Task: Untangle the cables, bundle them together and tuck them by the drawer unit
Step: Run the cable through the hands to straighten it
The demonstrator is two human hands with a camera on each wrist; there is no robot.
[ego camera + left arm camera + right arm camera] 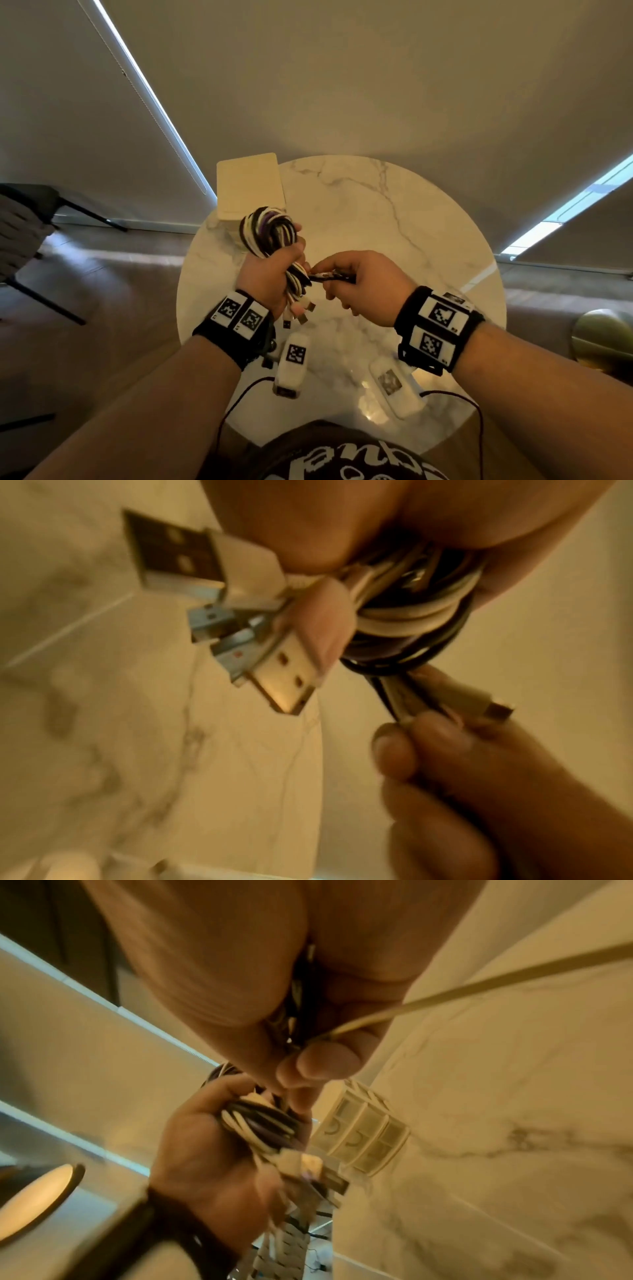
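So the left hand [270, 270] was fisted around the coiled cables [270, 233] while the right hand [356, 284] pinched their loose ends [329, 275] just beside it. Bundling looked nearly done; next they'd need securing, then tucking by the drawer unit [250, 188] beyond the left hand.

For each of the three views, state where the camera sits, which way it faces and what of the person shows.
Head: worn on the head, facing down at the marble table; both forearms, left hand gripping the cable bundle, right hand pinching loose ends.
Left wrist: looks along the left palm at the USB plugs; right fingers below.
Right wrist: looks along the right hand toward the left hand and drawer unit.
Shared: the bundle.
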